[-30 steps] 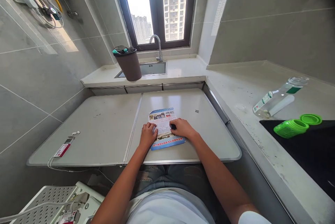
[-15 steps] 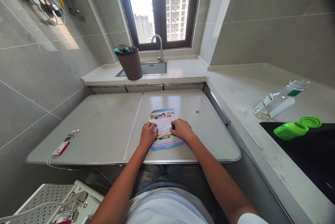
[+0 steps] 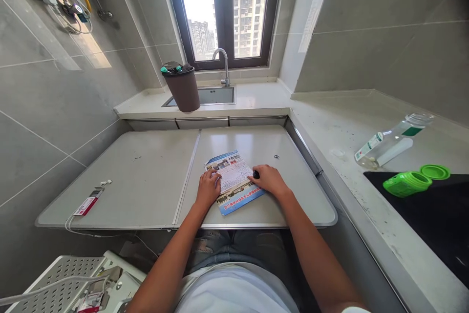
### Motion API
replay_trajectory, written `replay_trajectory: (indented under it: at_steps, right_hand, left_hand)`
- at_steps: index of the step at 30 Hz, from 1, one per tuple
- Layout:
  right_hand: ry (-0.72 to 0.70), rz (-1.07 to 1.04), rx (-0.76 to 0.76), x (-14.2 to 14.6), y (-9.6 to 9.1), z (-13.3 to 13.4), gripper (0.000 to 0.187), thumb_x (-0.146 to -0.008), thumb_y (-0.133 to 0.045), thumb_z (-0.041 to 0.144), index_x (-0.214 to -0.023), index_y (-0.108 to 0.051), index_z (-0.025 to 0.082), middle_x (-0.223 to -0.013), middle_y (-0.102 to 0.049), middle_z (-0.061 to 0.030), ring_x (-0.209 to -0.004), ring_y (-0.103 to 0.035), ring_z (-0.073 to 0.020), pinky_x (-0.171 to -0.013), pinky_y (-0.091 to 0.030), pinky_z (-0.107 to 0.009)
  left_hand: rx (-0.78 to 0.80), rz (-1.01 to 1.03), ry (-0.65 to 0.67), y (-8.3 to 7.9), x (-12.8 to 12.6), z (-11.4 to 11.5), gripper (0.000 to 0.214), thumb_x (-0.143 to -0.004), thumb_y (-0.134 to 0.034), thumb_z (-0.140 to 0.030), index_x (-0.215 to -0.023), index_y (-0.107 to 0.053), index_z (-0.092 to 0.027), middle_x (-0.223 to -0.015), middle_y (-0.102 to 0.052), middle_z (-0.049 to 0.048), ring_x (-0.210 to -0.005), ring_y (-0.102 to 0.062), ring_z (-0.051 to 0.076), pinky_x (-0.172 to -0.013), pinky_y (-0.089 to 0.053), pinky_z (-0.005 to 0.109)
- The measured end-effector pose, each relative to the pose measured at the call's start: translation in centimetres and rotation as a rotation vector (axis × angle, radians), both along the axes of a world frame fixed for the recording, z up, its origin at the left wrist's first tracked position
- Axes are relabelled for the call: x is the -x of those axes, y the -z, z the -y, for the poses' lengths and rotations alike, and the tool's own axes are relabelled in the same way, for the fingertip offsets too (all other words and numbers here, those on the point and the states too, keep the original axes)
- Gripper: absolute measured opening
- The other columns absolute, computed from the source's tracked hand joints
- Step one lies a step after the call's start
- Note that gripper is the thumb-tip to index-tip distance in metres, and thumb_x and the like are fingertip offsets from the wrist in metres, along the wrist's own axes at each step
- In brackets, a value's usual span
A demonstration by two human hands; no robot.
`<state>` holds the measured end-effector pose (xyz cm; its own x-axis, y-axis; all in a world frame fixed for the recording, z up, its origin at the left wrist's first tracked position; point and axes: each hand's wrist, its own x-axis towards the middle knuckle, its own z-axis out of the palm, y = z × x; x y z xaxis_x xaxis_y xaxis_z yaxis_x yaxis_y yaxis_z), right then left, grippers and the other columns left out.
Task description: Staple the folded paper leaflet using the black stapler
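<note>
A printed leaflet (image 3: 238, 178) with blue borders, small photos and lines of text lies slanted on the white folding table (image 3: 146, 176). My left hand (image 3: 208, 188) is at its left edge, fingers curled and gripping the paper there. My right hand (image 3: 271, 179) is closed around a small black object (image 3: 256, 175) at the leaflet's right edge; only its rounded end shows, so its kind is unclear. Two short grey metal strips (image 3: 276, 156) lie on the table beyond my right hand.
A brown bin (image 3: 185, 91) stands beside the sink (image 3: 216, 95). On the right counter are a clear bottle (image 3: 392, 142) and an open green container (image 3: 406, 183). A red-and-white packet (image 3: 88, 204) with a cable lies on the table's left part. A perforated white rack (image 3: 66, 274) is lower left.
The leaflet has turned, its near edge now tilting up toward the right. My right hand has moved a little to the right with the black object; my left hand has barely shifted.
</note>
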<state>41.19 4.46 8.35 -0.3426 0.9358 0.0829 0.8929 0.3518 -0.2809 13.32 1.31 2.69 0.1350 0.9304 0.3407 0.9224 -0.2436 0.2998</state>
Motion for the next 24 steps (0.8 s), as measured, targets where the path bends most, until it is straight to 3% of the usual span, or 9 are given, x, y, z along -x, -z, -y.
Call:
replay_trajectory:
  at_steps: [2, 5, 9, 12, 14, 17, 20, 24]
  right_hand:
    - [0.033, -0.016, 0.009, -1.0, -0.1, -0.2, 0.027, -0.091, -0.069, 0.051, -0.091, -0.070, 0.024, -0.096, -0.075, -0.0073, -0.088, -0.068, -0.0232, -0.067, -0.040, -0.029]
    - [0.038, -0.043, 0.043, -2.9, 0.2, -0.3, 0.023, -0.088, -0.074, 0.047, -0.095, -0.069, 0.026, -0.098, -0.075, -0.0052, -0.088, -0.068, -0.0229, -0.065, -0.038, -0.028]
    - [0.117, -0.065, 0.044, -5.7, 0.9, -0.2, 0.016, -0.090, -0.072, 0.038, -0.099, -0.068, 0.026, -0.101, -0.075, -0.0050, -0.088, -0.068, -0.0229, -0.065, -0.036, -0.028]
    - [0.183, -0.079, 0.019, -6.8, 1.4, -0.1, 0.014, -0.090, -0.071, 0.032, -0.102, -0.067, 0.026, -0.104, -0.075, -0.0052, -0.091, -0.067, -0.0235, -0.066, -0.036, -0.028]
    - [0.133, -0.106, 0.025, -6.5, 1.5, 0.3, 0.015, -0.089, -0.071, 0.029, -0.103, -0.067, 0.026, -0.106, -0.074, -0.0044, -0.094, -0.067, -0.0232, -0.067, -0.037, -0.028]
    - [0.000, -0.147, 0.051, -4.8, 1.5, 1.2, 0.015, -0.091, -0.070, 0.031, -0.103, -0.066, 0.025, -0.107, -0.073, -0.0045, -0.097, -0.066, -0.0222, -0.070, -0.039, -0.027]
    - [-0.022, -0.146, 0.051, -2.7, 1.8, 2.4, 0.014, -0.092, -0.069, 0.032, -0.103, -0.065, 0.025, -0.106, -0.073, -0.0050, -0.096, -0.066, -0.0218, -0.072, -0.040, -0.027]
    - [0.009, -0.121, 0.033, -1.1, 2.1, 3.4, 0.015, -0.092, -0.070, 0.030, -0.105, -0.064, 0.025, -0.106, -0.072, -0.0060, -0.099, -0.065, -0.0230, -0.074, -0.040, -0.028]
  left_hand:
    - [0.009, 0.010, 0.049, 0.0, 0.1, 0.0, 0.032, -0.092, -0.054, -0.011, -0.114, -0.072, -0.026, -0.133, -0.066, 0.0087, -0.129, -0.056, 0.027, -0.111, -0.041, 0.046]
    - [0.053, -0.020, 0.029, -0.2, 0.1, 0.6, 0.040, -0.090, -0.054, -0.009, -0.120, -0.072, -0.028, -0.132, -0.067, 0.0086, -0.127, -0.057, 0.028, -0.105, -0.044, 0.047]
    - [0.085, -0.123, -0.042, -1.2, -0.1, 2.0, 0.037, -0.093, -0.055, -0.018, -0.126, -0.070, -0.027, -0.118, -0.066, 0.0137, -0.114, -0.059, 0.032, -0.093, -0.046, 0.047]
    - [0.115, -0.150, -0.053, -1.6, -0.2, 2.5, 0.026, -0.095, -0.056, -0.027, -0.116, -0.071, -0.022, -0.106, -0.063, 0.0130, -0.106, -0.060, 0.031, -0.090, -0.046, 0.044]
    - [0.107, -0.142, -0.033, -1.6, -0.3, 2.5, 0.020, -0.094, -0.060, -0.032, -0.107, -0.070, -0.021, -0.108, -0.062, 0.0128, -0.109, -0.058, 0.031, -0.093, -0.046, 0.044]
    - [0.080, -0.117, 0.042, -1.3, -0.7, 2.3, 0.021, -0.093, -0.065, -0.036, -0.107, -0.067, -0.021, -0.128, -0.059, 0.0138, -0.119, -0.054, 0.032, -0.101, -0.043, 0.046]
    - [0.111, -0.132, 0.046, -1.2, -1.2, 2.3, 0.029, -0.095, -0.063, -0.039, -0.120, -0.066, -0.025, -0.136, -0.058, 0.0132, -0.120, -0.053, 0.034, -0.100, -0.043, 0.047]
    - [0.192, -0.183, 0.011, -1.7, -1.7, 2.4, 0.050, -0.093, -0.065, -0.039, -0.142, -0.057, -0.029, -0.126, -0.060, 0.0142, -0.109, -0.056, 0.033, -0.094, -0.045, 0.045]
